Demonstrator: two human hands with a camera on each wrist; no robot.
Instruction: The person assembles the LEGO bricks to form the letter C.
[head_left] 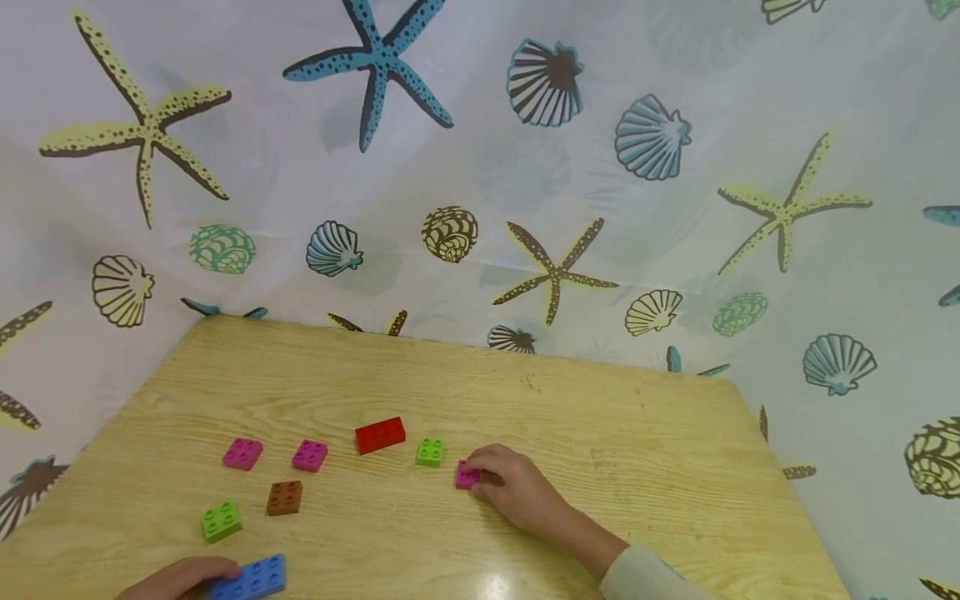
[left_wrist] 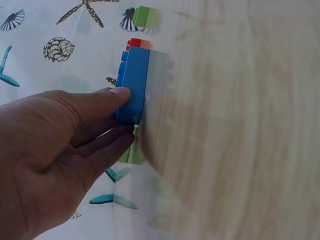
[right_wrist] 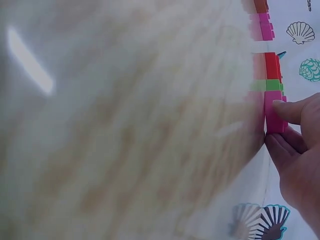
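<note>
At the lower left of the head view, my left hand (head_left: pixel 176 577) grips a long blue toy brick (head_left: pixel 255 577) at its near end. The left wrist view shows the thumb along one side of this blue brick (left_wrist: pixel 134 80) and fingers behind it. Farther right on the table, my right hand (head_left: pixel 517 492) pinches a small magenta brick (head_left: pixel 467 477) between thumb and fingers. In the right wrist view that magenta brick (right_wrist: pixel 274 112) stands at the tabletop. Just left of it lies a small light-green brick (head_left: pixel 430 452), studs up.
Left of the green brick lies a long red brick (head_left: pixel 380 436). Two magenta bricks, one nearer the middle (head_left: pixel 310 455) and one outer (head_left: pixel 242 453), a brown brick (head_left: pixel 285 497) and another green brick (head_left: pixel 221 521) are spread at left. A patterned curtain (head_left: pixel 480 167) borders the wooden table (head_left: pixel 675 467).
</note>
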